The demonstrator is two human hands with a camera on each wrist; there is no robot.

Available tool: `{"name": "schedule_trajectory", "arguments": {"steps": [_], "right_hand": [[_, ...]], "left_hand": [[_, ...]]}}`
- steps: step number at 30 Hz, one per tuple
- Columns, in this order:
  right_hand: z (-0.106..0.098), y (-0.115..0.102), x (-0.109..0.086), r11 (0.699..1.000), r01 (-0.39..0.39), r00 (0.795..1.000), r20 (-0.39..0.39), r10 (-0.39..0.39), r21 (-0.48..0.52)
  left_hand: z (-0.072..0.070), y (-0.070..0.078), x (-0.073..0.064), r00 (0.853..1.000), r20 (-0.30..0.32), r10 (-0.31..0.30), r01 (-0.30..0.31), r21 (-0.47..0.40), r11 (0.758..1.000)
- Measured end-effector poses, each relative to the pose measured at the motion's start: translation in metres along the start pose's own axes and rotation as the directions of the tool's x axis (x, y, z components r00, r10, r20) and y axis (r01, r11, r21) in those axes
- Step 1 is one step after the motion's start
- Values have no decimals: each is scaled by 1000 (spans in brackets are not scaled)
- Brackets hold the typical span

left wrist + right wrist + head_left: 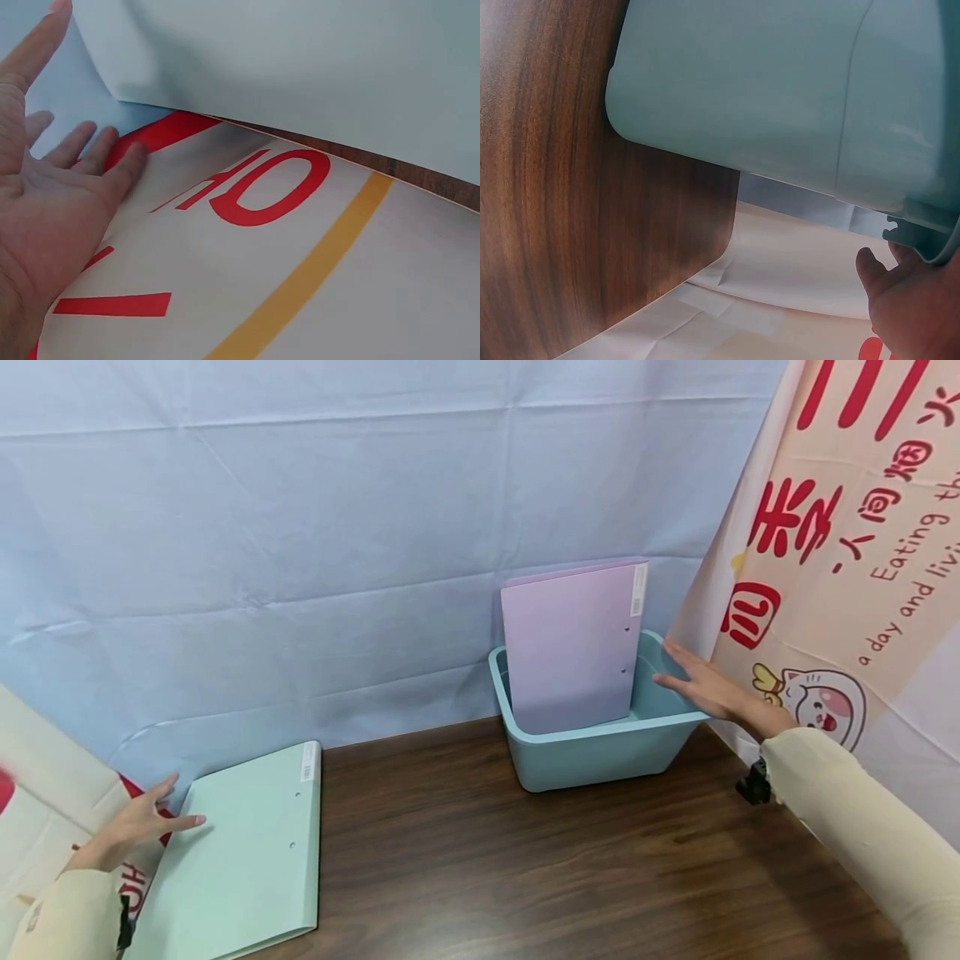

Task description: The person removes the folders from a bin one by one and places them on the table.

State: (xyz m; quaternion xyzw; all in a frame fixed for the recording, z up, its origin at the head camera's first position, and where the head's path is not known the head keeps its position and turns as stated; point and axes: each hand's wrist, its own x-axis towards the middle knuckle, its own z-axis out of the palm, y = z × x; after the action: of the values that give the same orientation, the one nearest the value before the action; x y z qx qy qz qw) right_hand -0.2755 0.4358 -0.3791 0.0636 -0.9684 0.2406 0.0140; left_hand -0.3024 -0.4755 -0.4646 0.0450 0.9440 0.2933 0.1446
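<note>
In the head view a mint-green ring binder or folder [240, 852] lies on the table at the left, with a white label and two small holes by its right edge. My left hand [135, 827] is spread at its left side, thumb reaching over the folder's edge and nothing held. At the right stands a teal plastic bin [600, 760]. A lilac folder [573, 647] leans upright in it, with another lilac edge behind. My right hand [705, 685] rests at the bin's right rim, fingers extended; the right wrist view shows its fingers [870, 270] beside the rim, partly hidden.
A dark wood table [420, 852] carries both. Pale blue cloth [300, 543] hangs behind it. Printed cloth [847, 552] hangs close beside the bin at the right, and more printed cloth [337, 277] lies below my left hand.
</note>
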Motion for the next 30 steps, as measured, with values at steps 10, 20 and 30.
{"name": "schedule_trajectory", "arguments": {"steps": [10,20,30], "right_hand": [[-1,0,0,1000,-18,1000,12,18,-7],[0,-2,1,1000,-27,1000,13,27,-12],[-1,-4,0,1000,-12,999,37,11,12]], "left_hand": [[7,22,6,991,-73,112,-110,23,994],[10,45,9,976,-130,175,-175,6,984],[12,63,2,954,-151,259,-259,17,966]]}}
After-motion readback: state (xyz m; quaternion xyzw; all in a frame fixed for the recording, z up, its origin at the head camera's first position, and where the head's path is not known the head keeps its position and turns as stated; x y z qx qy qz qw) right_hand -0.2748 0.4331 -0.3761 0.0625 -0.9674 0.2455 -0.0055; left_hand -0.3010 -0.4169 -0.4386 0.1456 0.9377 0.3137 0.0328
